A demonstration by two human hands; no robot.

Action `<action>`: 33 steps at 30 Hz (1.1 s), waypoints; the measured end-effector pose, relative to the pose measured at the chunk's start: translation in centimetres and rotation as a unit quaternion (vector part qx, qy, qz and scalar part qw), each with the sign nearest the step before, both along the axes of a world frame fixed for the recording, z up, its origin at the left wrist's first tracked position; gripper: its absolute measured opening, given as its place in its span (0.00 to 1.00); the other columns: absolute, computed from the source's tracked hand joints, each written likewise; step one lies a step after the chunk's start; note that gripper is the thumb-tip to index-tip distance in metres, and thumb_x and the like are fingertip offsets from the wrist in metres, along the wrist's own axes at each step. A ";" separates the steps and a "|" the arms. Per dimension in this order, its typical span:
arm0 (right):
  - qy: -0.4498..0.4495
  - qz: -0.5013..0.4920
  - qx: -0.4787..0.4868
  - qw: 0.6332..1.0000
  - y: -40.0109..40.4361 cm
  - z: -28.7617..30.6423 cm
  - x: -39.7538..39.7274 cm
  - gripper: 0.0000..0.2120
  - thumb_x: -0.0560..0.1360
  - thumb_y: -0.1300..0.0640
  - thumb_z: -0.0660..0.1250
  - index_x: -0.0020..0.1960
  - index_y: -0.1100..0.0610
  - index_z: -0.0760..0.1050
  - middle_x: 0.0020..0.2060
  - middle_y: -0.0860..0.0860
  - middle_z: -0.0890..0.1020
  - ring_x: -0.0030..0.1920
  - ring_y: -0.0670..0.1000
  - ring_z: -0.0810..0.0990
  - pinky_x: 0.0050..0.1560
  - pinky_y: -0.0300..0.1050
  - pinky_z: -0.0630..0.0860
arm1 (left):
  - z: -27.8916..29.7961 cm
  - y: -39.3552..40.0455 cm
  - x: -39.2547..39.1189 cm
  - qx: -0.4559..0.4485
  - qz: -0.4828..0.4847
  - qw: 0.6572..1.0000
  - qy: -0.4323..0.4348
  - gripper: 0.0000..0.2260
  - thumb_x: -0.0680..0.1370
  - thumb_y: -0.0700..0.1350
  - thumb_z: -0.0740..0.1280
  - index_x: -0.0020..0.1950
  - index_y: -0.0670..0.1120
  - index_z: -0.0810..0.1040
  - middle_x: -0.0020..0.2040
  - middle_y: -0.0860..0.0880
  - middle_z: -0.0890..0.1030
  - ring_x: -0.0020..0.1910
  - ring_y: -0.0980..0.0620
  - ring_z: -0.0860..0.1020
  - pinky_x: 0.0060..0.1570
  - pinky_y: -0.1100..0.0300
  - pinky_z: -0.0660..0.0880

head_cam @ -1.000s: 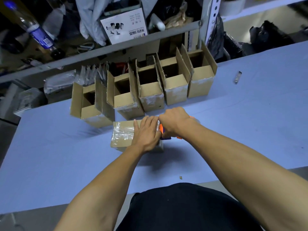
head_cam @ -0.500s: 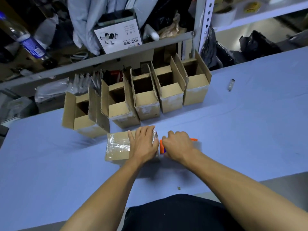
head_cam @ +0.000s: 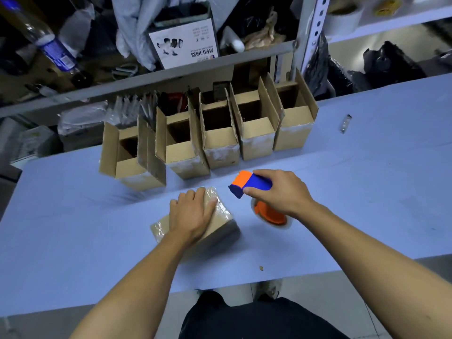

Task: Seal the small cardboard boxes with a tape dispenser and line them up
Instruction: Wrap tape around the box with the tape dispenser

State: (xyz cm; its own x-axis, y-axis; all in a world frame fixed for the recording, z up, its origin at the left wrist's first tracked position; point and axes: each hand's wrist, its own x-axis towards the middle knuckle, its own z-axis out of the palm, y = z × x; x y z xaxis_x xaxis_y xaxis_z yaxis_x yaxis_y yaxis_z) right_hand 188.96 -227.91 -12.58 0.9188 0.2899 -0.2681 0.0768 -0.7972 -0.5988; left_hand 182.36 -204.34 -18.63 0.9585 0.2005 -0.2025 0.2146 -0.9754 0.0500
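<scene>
Head view: one blue table [head_cam: 367,192] carries six small cardboard boxes. Five open boxes [head_cam: 221,140] stand in a row along its far edge, flaps up, their lower ends wrapped in clear tape; the leftmost of them sits a little nearer and tilted. The sixth, the taped box [head_cam: 220,226], lies on its side near the middle of the table, closer to the near edge, with shiny tape over its ends.

The left hand [head_cam: 189,216] rests flat on top of the taped box, fingers fairly straight and reaching over its far end, pressing rather than clutching. The right hand [head_cam: 281,192] is clenched around the blue handle of the single tape dispenser [head_cam: 252,183], which has an orange front part and an orange hub carrying a roll of clear tape below the hand. The dispenser is just to the right of the taped box and apart from it.

Toward the far right corner lies one small clear scrap [head_cam: 345,123]; one tiny crumb [head_cam: 261,268] sits near the near edge.

On the shelf [head_cam: 146,79] behind stands a white printed carton [head_cam: 188,45], upside down, with pictures and Chinese characters too small to read surely. One plastic bottle with a blue label [head_cam: 52,48] lies at the left, its label unreadable.
</scene>
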 end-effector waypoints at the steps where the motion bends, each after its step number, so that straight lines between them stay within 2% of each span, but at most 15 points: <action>1: 0.008 -0.001 0.023 1.000 0.3 0.2 -0.1 0.27 0.71 0.33 0.69 0.67 0.43 0.75 0.62 0.43 0.80 0.61 0.50 0.76 0.56 0.48 0.74 | 0.1 -0.9 -0.4 -0.006 0.045 0.999 0.007 0.21 0.81 0.61 0.48 0.62 0.50 0.70 0.58 0.46 0.77 0.57 0.41 0.72 0.52 0.48 0.65; 5: 0.019 0.035 0.058 0.998 1.8 0.8 -0.6 0.32 0.68 0.33 0.72 0.69 0.42 0.74 0.63 0.41 0.79 0.63 0.48 0.75 0.61 0.49 0.73 | 0.6 -2.7 -1.5 -0.110 0.198 0.973 0.037 0.23 0.81 0.63 0.50 0.61 0.46 0.69 0.62 0.44 0.76 0.61 0.39 0.72 0.52 0.48 0.69; 9: 0.009 0.071 0.049 0.996 3.4 1.2 -0.9 0.35 0.64 0.33 0.75 0.69 0.42 0.73 0.62 0.42 0.80 0.61 0.48 0.76 0.61 0.51 0.74 | 0.6 -2.8 -2.0 -0.162 0.257 0.952 0.044 0.24 0.80 0.65 0.51 0.60 0.45 0.70 0.60 0.43 0.76 0.59 0.39 0.75 0.48 0.50 0.67; 12: -0.009 0.071 0.052 0.996 4.1 1.5 -1.0 0.32 0.66 0.37 0.76 0.68 0.41 0.73 0.60 0.42 0.80 0.60 0.48 0.77 0.60 0.51 0.75 | 0.9 -2.0 -1.9 -0.196 0.266 0.942 0.057 0.24 0.80 0.65 0.52 0.60 0.46 0.71 0.62 0.44 0.76 0.61 0.40 0.75 0.51 0.49 0.69; 14: -0.022 0.070 0.050 0.996 4.5 1.9 -0.9 0.34 0.65 0.34 0.75 0.68 0.41 0.73 0.61 0.40 0.80 0.61 0.47 0.77 0.60 0.51 0.75 | 1.3 -1.0 -1.8 -0.218 0.260 0.941 0.010 0.22 0.81 0.62 0.55 0.64 0.48 0.72 0.64 0.46 0.74 0.65 0.42 0.72 0.55 0.49 0.70; 16: -0.028 0.066 0.057 0.996 5.1 2.3 -0.7 0.37 0.62 0.33 0.73 0.69 0.40 0.73 0.62 0.40 0.79 0.62 0.47 0.77 0.61 0.53 0.74 | 2.1 0.3 -1.5 -0.272 0.245 0.924 -0.111 0.15 0.82 0.56 0.58 0.58 0.48 0.76 0.59 0.48 0.76 0.62 0.46 0.73 0.53 0.52 0.70; 17: -0.032 0.064 0.060 0.996 5.3 2.5 -0.6 0.37 0.62 0.33 0.72 0.69 0.40 0.73 0.62 0.41 0.79 0.62 0.48 0.77 0.61 0.54 0.74 | 2.6 1.1 -1.1 -0.329 0.243 0.900 -0.151 0.14 0.83 0.54 0.58 0.53 0.47 0.78 0.53 0.49 0.78 0.56 0.47 0.76 0.49 0.55 0.70; 18: -0.035 0.062 0.063 0.995 5.5 2.7 -0.6 0.36 0.62 0.35 0.73 0.69 0.40 0.72 0.61 0.42 0.80 0.61 0.49 0.77 0.61 0.55 0.74 | 3.4 1.7 -0.5 -0.409 0.254 0.863 -0.150 0.16 0.83 0.54 0.58 0.48 0.46 0.79 0.48 0.49 0.80 0.49 0.49 0.77 0.45 0.56 0.70; 20: -0.047 0.067 0.061 0.995 5.9 3.0 -0.6 0.34 0.65 0.38 0.75 0.69 0.40 0.72 0.60 0.42 0.80 0.59 0.49 0.77 0.60 0.55 0.74 | 5.5 2.6 0.7 -0.586 0.293 0.753 -0.051 0.20 0.83 0.58 0.57 0.47 0.45 0.81 0.44 0.49 0.82 0.39 0.51 0.76 0.37 0.59 0.69; 21: -0.053 0.071 0.057 0.994 6.2 3.1 -0.6 0.33 0.65 0.39 0.76 0.69 0.40 0.72 0.60 0.42 0.79 0.59 0.48 0.77 0.60 0.55 0.75 | 6.2 3.1 1.2 -0.638 0.294 0.712 0.002 0.20 0.82 0.59 0.58 0.47 0.46 0.81 0.43 0.48 0.83 0.37 0.52 0.76 0.36 0.60 0.69; 23: -0.060 0.067 0.052 0.995 6.6 3.2 -0.5 0.34 0.65 0.39 0.76 0.69 0.40 0.72 0.60 0.42 0.79 0.59 0.48 0.76 0.60 0.55 0.75 | 6.6 3.6 2.0 -0.685 0.269 0.675 0.056 0.17 0.82 0.57 0.62 0.48 0.45 0.81 0.42 0.48 0.81 0.35 0.52 0.74 0.37 0.60 0.70; 28: -0.080 0.052 0.064 0.993 7.3 3.5 -0.8 0.34 0.63 0.38 0.73 0.69 0.40 0.73 0.60 0.41 0.80 0.58 0.47 0.77 0.59 0.55 0.76 | 6.3 4.0 3.0 -0.748 0.283 0.592 0.100 0.07 0.80 0.45 0.68 0.45 0.45 0.82 0.37 0.48 0.79 0.33 0.54 0.73 0.32 0.62 0.68; 30: -0.083 0.045 0.057 0.994 7.5 3.6 -0.9 0.35 0.62 0.36 0.71 0.69 0.41 0.73 0.60 0.41 0.80 0.59 0.47 0.77 0.59 0.55 0.76 | 6.3 4.2 3.3 -0.744 0.288 0.591 0.119 0.07 0.80 0.41 0.66 0.43 0.44 0.81 0.32 0.50 0.78 0.31 0.55 0.72 0.31 0.64 0.68; 33: -0.092 0.051 0.020 0.994 7.4 3.5 -0.9 0.37 0.62 0.34 0.69 0.70 0.40 0.72 0.62 0.41 0.79 0.60 0.47 0.77 0.59 0.53 0.75 | 6.1 4.4 3.6 -0.706 0.253 0.652 0.110 0.09 0.79 0.38 0.65 0.40 0.44 0.79 0.26 0.52 0.74 0.30 0.55 0.70 0.31 0.64 0.66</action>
State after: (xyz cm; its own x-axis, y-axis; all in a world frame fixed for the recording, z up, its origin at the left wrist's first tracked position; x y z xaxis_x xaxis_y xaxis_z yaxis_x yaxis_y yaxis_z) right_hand 188.05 -220.49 -9.12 0.9167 0.3903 -0.0851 0.2663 -0.7559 -0.5980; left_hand 185.96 -199.90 -12.48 0.7577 -0.0552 -0.6503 0.6458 0.2075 0.7348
